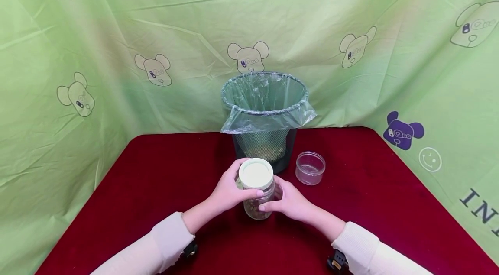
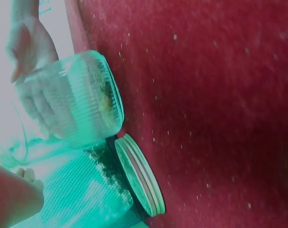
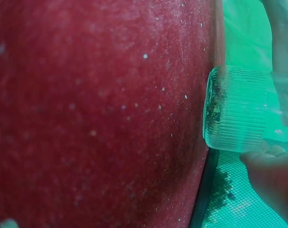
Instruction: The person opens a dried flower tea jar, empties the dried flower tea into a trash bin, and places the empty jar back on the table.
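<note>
A ribbed clear jar stands upright on the red cloth, topped by a white lid in the head view. My left hand holds round the lid and neck from the left, thumb across the front. From the right, my right hand grips the jar's side. Small dark and yellowish bits lie at the jar's bottom in the right wrist view. The left wrist view differs: a ringed lid lies on the cloth beside the jar, and the left fingers show apart from the jar.
A dark mesh wastebasket with a clear bag liner stands behind the jar. To its right sits a clear round tub. Small pale specks dot the red cloth. Green printed curtains surround the table.
</note>
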Available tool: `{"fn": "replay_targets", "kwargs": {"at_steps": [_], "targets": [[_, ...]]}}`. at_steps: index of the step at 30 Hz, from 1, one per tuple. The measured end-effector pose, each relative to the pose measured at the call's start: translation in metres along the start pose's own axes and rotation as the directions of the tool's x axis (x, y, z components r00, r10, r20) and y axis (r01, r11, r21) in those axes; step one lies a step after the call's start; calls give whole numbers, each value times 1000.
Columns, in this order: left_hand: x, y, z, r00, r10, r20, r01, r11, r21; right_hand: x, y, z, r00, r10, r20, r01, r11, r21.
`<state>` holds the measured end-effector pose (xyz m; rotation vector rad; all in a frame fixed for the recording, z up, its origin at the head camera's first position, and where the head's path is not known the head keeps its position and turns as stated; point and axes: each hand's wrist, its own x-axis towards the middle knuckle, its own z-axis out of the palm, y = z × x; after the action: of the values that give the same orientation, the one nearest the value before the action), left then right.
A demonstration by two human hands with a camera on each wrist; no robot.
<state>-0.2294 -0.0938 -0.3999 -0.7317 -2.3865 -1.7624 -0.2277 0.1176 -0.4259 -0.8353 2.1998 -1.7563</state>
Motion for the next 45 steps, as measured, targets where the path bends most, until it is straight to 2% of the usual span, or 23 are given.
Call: {"fn": "replay_targets", "kwargs": {"at_steps": [12,16,20,23,27,37,45], "targets": [[4,-10,-26,997,26,-74,-27,1000,-8,-1,-1,0,1000,-24,5,23,999,39],[5,-1,-36,993,6,-115,-2,999,33,-1,0,0,1000,-16,0,16,999,42],[10,-16,-49,987,-12,-162,28,995,98,-1,1,0,1000,-20,-2,20,999,50],[15,-41,-60,980,-40,-193,68,988,140,-1,1,0,1000,-16,-4,17,999,48],[17,-53,-71,973,-80,-218,125,972,200,-1,1,1,1000,-9,-3,9,999,53],[25,-65,-87,968,-159,-195,215,926,312,-2,0,1,1000,6,-12,-5,999,38],[28,-81,-93,971,-179,-158,227,898,378,-1,-2,1,1000,9,-7,-9,999,45]]}}
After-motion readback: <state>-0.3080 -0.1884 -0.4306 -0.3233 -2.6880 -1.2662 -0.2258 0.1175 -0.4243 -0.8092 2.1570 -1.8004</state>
